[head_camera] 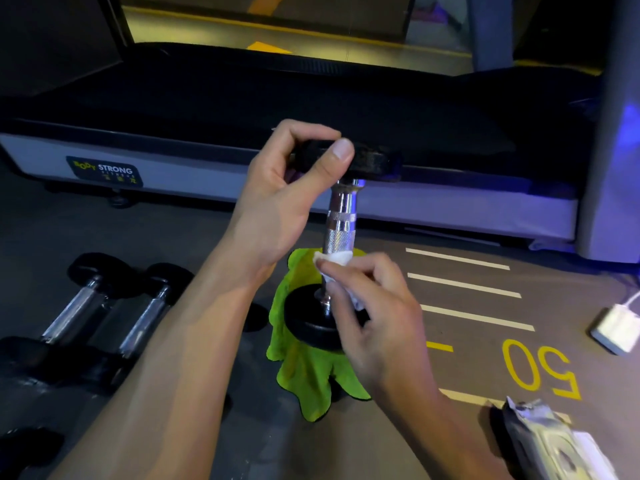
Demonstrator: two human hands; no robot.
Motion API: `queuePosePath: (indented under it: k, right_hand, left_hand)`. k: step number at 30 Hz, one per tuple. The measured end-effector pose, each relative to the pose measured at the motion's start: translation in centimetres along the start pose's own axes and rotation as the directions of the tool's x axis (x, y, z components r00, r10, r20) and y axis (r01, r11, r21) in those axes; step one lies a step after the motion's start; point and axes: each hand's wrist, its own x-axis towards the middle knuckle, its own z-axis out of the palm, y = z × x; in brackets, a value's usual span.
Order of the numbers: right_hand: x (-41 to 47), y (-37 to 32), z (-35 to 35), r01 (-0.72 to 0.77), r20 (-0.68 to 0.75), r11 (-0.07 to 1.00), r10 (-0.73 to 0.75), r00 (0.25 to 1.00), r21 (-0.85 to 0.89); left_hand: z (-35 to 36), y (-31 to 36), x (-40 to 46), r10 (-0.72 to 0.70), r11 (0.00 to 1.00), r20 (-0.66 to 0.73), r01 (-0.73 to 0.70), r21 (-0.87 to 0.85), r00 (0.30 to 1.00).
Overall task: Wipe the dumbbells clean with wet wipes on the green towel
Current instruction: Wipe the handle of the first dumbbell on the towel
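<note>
Nearest the camera, at the lower right edge, lies a crumpled foil wet wipe packet (pixel 550 441) on the floor; its top looks torn open, but what is inside cannot be made out. Just above it, the right hand (pixel 377 317) pinches a white wet wipe (pixel 334 259) between thumb and fingers and presses it against the lower part of the chrome handle of a dumbbell (pixel 341 223). The dumbbell stands upright on end: its lower black head rests on the green towel (pixel 304 372), which is spread, rumpled, on the grey floor (pixel 381 445), and its upper black head is gripped from the side by the left hand (pixel 287 188), thumb across the front edge and fingers curled over the top. The knurled part of the handle shows bare between the two hands.

To the left, beside the left forearm, two other dumbbells (pixel 104 306) lie side by side on the floor, off the towel, with black heads and shiny handles. Behind everything runs the long base of a treadmill (pixel 173 174) with a dark belt and a label reading BODY STRONG. On the right, the floor carries white stripes and a yellow "50" (pixel 540 368). A white charger block (pixel 616 327) with a cable lies near the right edge.
</note>
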Motion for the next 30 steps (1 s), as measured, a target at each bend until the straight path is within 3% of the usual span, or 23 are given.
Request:
queuePosePath:
  k: [3,7,11,13,15,18,20,24,27,30]
  right_hand:
    - [1.2,-0.3,-0.6,0.03,-0.021,1.0,-0.03,0.999,0.008]
    - [5.6,-0.7,-0.6,0.04,-0.156,0.999,-0.043,0.987,-0.022]
    - [5.0,-0.3,-0.5,0.048,-0.168,0.999,-0.046,0.985,0.005]
    - [3.9,-0.1,-0.9,-0.029,-0.173,0.997,0.041,0.984,0.073]
    - [4.0,-0.1,-1.1,-0.178,-0.173,0.951,0.225,0.959,0.252]
    - [5.8,-0.5,-1.0,-0.378,-0.103,0.704,0.537,0.837,0.602]
    - [6.5,-1.3,-0.9,-0.387,-0.065,0.626,0.575,0.816,0.676]
    - [5.7,-2.3,-0.4,-0.331,-0.101,0.695,0.502,0.859,0.638]
    - [5.4,-2.2,0.3,-0.2,-0.273,0.9,0.319,0.907,0.387]
    - [5.1,-1.9,1.1,-0.008,-0.28,0.996,0.032,0.96,0.089]
  left_hand:
    - [0.1,0.2,-0.2,-0.009,1.0,0.001,0.009,-0.019,1.0]
    - [-0.1,0.4,-0.2,-0.019,1.0,0.013,0.019,-0.005,1.0]
    - [-0.3,0.4,-0.1,-0.014,1.0,0.017,0.015,-0.008,1.0]
    - [-0.2,0.4,-0.1,-0.013,1.0,0.019,0.013,-0.005,1.0]
    - [0.0,0.3,-0.1,-0.006,1.0,0.005,0.006,-0.008,1.0]
    - [0.1,0.2,-0.1,-0.002,1.0,0.009,0.002,-0.022,1.0]
    - [0.1,0.3,-0.2,0.002,1.0,0.008,-0.002,-0.025,1.0]
    - [-0.3,0.2,-0.3,0.002,1.0,-0.018,-0.002,-0.012,1.0]
    - [-0.3,0.0,-0.2,0.006,1.0,-0.029,-0.006,0.009,1.0]
    - [-0.3,0.2,-0.2,0.014,0.999,-0.018,-0.013,0.032,1.0]
